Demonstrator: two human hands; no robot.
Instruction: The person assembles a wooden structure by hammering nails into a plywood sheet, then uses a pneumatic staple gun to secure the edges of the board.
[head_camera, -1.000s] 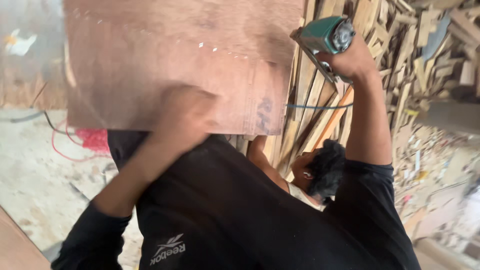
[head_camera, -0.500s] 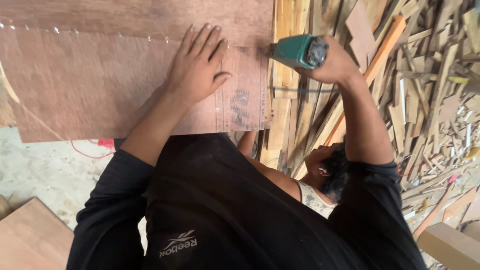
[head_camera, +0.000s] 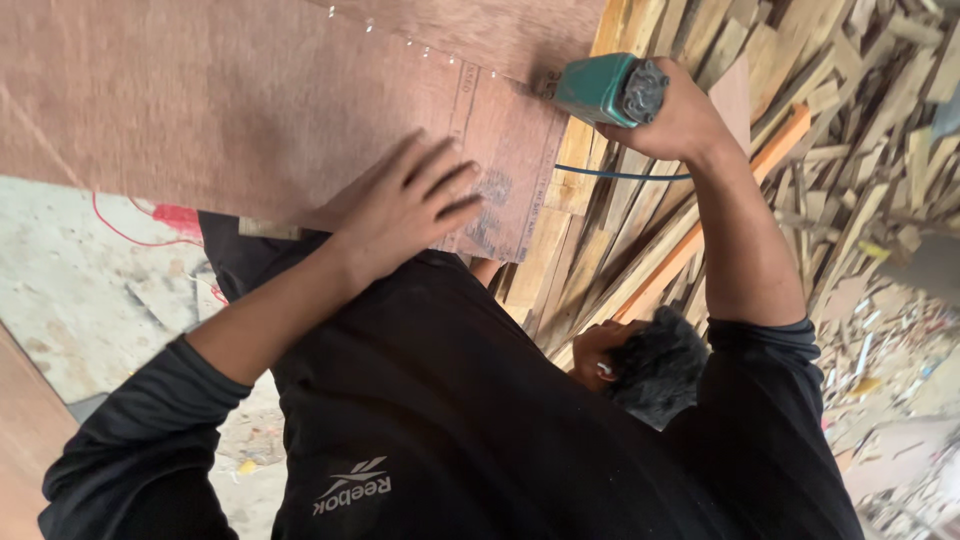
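Neither of my hands is in view. A co-worker in a black long-sleeved shirt (head_camera: 470, 400) leans over a reddish-brown plywood sheet (head_camera: 200, 100). One of this person's hands (head_camera: 410, 200) lies flat on the sheet with fingers spread, near its printed corner. The other hand (head_camera: 680, 120) grips a green power tool (head_camera: 605, 88) held against the sheet's right edge. A thin blue cord (head_camera: 620, 177) runs under that wrist. A row of small pale fasteners (head_camera: 420, 45) crosses the sheet near the top.
A deep pile of wooden strips and offcuts (head_camera: 830, 150) fills the right side and runs under the sheet. Dusty concrete floor (head_camera: 90, 290) with a red wire (head_camera: 130, 225) lies at the left. Another brown board's edge (head_camera: 20, 430) shows at the lower left.
The view has swung and drawn closer. The co-worker's flat hand now sits lower on the sheet near its corner. The green tool stays at the sheet's right edge.
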